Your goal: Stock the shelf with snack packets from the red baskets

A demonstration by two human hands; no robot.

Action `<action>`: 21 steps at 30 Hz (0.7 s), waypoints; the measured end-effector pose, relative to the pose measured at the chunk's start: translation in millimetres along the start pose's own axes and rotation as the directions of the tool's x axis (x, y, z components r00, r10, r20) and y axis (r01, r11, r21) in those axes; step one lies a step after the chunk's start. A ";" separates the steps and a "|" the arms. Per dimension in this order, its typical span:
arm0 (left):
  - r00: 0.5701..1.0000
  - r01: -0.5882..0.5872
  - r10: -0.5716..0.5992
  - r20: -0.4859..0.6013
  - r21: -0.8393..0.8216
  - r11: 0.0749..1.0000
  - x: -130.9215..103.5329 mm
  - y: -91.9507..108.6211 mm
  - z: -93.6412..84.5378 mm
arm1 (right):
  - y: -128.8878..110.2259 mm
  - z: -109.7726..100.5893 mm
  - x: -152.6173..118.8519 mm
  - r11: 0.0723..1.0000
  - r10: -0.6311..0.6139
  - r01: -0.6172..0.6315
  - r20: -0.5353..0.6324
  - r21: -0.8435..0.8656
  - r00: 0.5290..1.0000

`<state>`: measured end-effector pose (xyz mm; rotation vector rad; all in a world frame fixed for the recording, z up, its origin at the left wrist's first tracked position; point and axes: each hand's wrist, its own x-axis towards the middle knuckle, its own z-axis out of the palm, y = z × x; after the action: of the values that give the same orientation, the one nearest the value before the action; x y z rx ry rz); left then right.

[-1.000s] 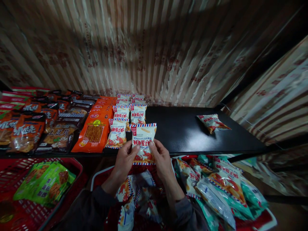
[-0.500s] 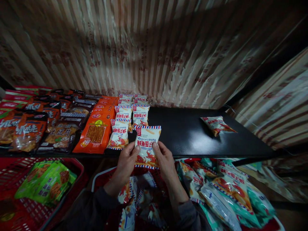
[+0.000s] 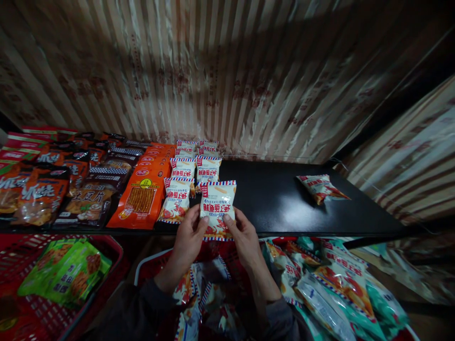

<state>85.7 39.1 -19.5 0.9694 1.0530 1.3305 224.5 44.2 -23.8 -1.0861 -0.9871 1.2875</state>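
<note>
A white snack bag [image 3: 217, 206] with red lettering and striped edges is held upright at the front edge of the black shelf [image 3: 263, 189]. My left hand [image 3: 190, 239] pinches its left side, and my right hand [image 3: 245, 239] grips the right side, thumbs on the front. Behind it and to its left, matching bags [image 3: 177, 200] stand in two columns. Another such bag [image 3: 321, 187] lies tilted, apart from them, on the right of the shelf.
Orange bags [image 3: 140, 194], brown bags [image 3: 85, 201] and black-orange bags [image 3: 40, 194] fill the shelf's left. Below are a red basket [image 3: 117, 258] with green packs [image 3: 67, 272], a middle basket [image 3: 142, 265] of white bags, and piled bags [image 3: 346, 279] at right.
The held bag has risen slightly and now tilts a little differently, its lower edge higher between my hands. Both hands keep their hold.
</note>
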 end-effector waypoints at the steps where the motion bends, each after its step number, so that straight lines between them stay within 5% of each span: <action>1: 0.999 -0.040 0.040 -0.004 0.045 0.998 0.0 -3.1 -0.2 | 2.4 -1.3 2.0 1.000 -0.012 0.012 -0.021 -0.014 1.000; 9: 0.976 -0.214 0.203 0.081 0.537 0.816 -4.9 -11.1 -2.6 | 4.1 -2.6 22.9 0.994 -0.075 0.065 -0.115 -0.093 0.990; 17: 0.978 -0.209 0.178 0.113 0.620 0.757 -1.0 -5.7 -3.1 | 8.4 3.2 49.2 0.912 -0.253 0.195 -0.120 -0.361 0.960; 21: 0.976 -0.218 0.179 0.125 0.605 0.766 3.1 -7.1 -5.8 | 10.2 8.8 55.5 0.915 -0.239 0.182 -0.119 -0.360 0.964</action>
<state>81.8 41.8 -27.9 1.6420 1.4096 1.1204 216.5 99.9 -33.7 -1.2897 -1.2012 0.8526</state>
